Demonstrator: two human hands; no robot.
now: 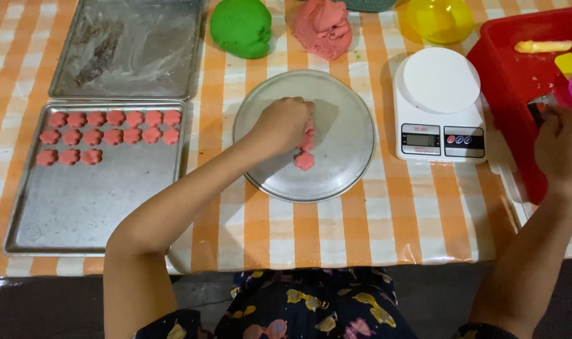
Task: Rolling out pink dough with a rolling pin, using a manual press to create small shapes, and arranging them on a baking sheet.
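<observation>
The left hand (284, 124) rests on the round metal plate (336, 94) in the middle of the surface (311, 232), its fingers curled together and pinching a pink dough piece (308, 137) near the plate's centre. Just nearer the person than that, a finished pink flower shape (305, 161) lies flat on the plate. To do this well, I judge the pinch should stay light, so the petals keep their edges, and the piece should be lifted straight up rather than dragged across the metal.

The right hand (562, 150) is well to the right of the plate, at the edge of the red tub (512, 75); its fingers curl over a small dark thing, though I cannot tell whether they grip it.

Left of the plate a baking tray (78, 213) holds three rows of pink flower pieces (113, 135), with a second, floured tray (129, 47) beyond it. Beyond the plate sit a green dough lump (240, 26), a pink dough lump (323, 26) and a yellow bowl (440, 19). The white kitchen scale (440, 103) stands just right of the plate, between it and the tub. Nothing blocks the way from plate to tray
</observation>
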